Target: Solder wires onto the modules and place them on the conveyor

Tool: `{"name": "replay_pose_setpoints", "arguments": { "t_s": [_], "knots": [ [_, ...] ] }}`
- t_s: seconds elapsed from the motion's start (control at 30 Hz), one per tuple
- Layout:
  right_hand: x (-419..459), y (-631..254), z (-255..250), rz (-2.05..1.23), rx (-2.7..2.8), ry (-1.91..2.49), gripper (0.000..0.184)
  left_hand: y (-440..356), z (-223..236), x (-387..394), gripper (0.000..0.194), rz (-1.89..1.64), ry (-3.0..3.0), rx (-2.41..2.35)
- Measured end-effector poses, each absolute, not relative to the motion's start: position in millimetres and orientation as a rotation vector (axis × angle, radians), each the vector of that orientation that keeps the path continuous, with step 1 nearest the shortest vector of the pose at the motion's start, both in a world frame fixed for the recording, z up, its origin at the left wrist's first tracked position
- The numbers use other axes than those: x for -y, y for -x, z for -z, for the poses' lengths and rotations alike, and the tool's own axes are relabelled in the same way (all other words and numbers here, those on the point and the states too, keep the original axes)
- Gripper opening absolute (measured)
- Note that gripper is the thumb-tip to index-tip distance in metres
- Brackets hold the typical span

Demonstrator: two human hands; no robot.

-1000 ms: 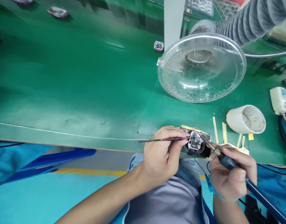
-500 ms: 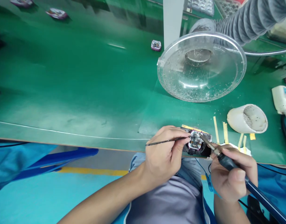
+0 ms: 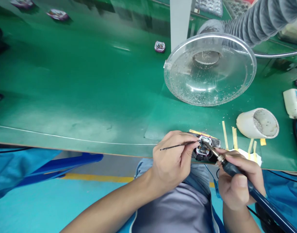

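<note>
My left hand [image 3: 172, 163] pinches slim dark tweezers [image 3: 178, 146], whose tips are hidden by my fingers at a small electronic module [image 3: 203, 147]. The module has a metal frame and exposed parts, and it sits on a black holder [image 3: 201, 157] on the green bench. My right hand [image 3: 238, 183] grips a soldering iron [image 3: 238, 174] with a dark blue handle, and its metal tip reaches the module's top edge. Both hands sit close together, and the lower part of the holder is partly hidden by them.
A clear round fume hood [image 3: 210, 69] on a grey ribbed duct [image 3: 257, 21] hangs above the bench. To the right are a white tip-cleaner cup [image 3: 257, 123], yellow tape strips [image 3: 225, 135] and a white power strip [image 3: 293, 103]. The bench edge runs just beyond my hands.
My left hand has shifted slightly right and the tweezers' free end now reaches less far left. The soldering iron's tip has dropped a little along the module.
</note>
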State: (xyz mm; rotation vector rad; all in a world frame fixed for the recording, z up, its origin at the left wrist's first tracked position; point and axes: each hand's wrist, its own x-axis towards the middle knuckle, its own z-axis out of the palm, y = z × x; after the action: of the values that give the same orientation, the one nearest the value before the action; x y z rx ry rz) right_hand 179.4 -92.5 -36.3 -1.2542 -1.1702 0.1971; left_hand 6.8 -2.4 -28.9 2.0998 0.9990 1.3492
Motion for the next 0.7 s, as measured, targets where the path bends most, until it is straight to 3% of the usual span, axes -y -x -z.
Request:
{"name": "replay_pose_setpoints", "arguments": {
  "t_s": [0.43,0.7],
  "knots": [
    [93.2,-179.3,37.0,-0.195,1.142,1.249,0.028,-11.0,28.8,1.8,0.012,-1.403,-2.126,-0.997],
    [89.1,-180.6,50.2,-0.131,0.939,1.196,0.040,-9.4,32.0,3.0,0.014,-1.372,-2.130,-1.009]
  ]
}}
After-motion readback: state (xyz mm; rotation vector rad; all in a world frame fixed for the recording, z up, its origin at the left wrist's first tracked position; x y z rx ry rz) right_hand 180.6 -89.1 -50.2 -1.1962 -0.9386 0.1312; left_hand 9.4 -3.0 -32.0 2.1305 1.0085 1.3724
